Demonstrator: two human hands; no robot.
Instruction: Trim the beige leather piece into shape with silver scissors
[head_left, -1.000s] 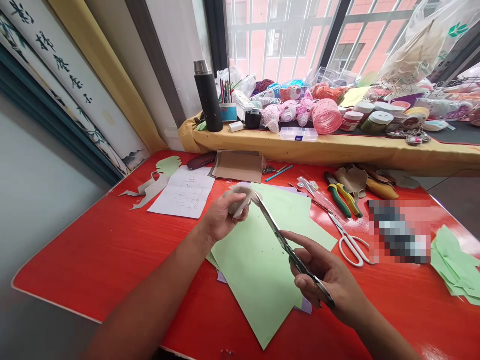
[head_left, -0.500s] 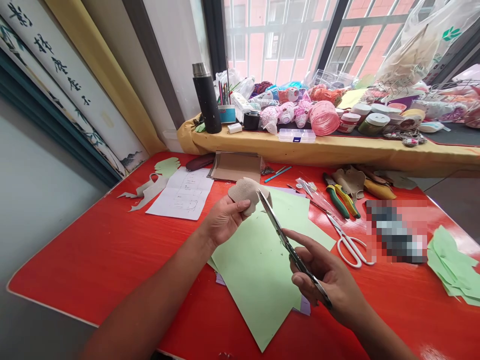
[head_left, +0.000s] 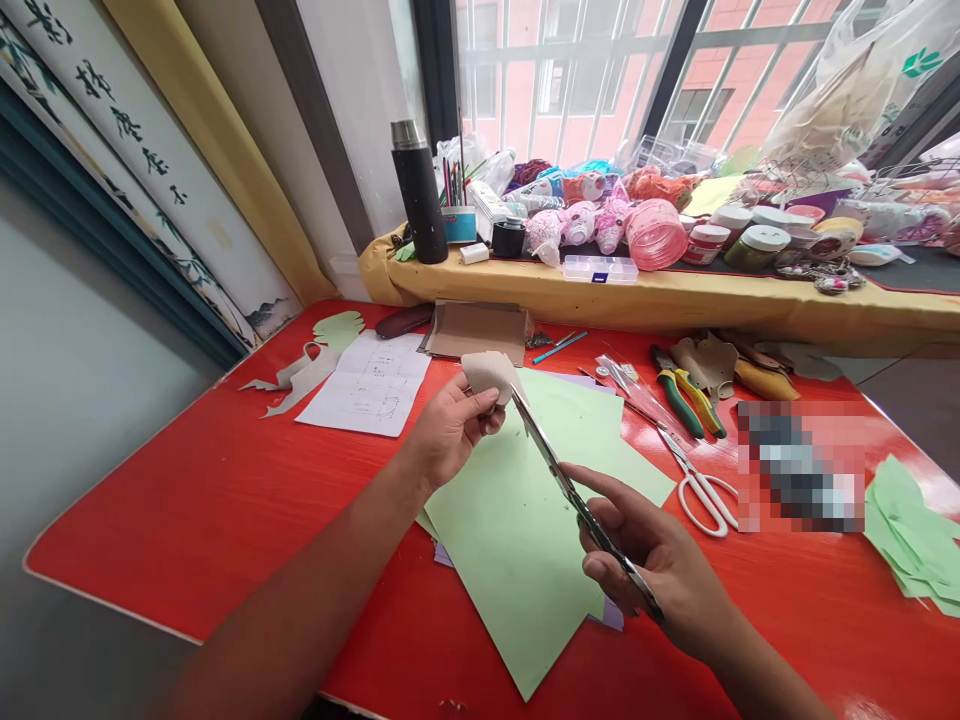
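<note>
Between thumb and fingers, my left hand pinches a small beige piece of leather or fabric with a rounded edge. My right hand is closed on a pair of dark metal scissors, index finger stretched along them. Their tips point up and left and meet the lower right edge of the beige piece; whether they touch it I cannot tell. Under both hands lies a large sheet of green paper, with tiny dark scraps on it.
White-handled scissors, green-yellow pliers and green paper cut-outs lie to the right. A drawn-on white sheet and beige offcuts are at the left. On the crowded windowsill a black thermos stands upright.
The beige piece has been turned in my left hand, so less of its width shows. My right hand with the scissors has hardly moved. The view has shifted slightly.
</note>
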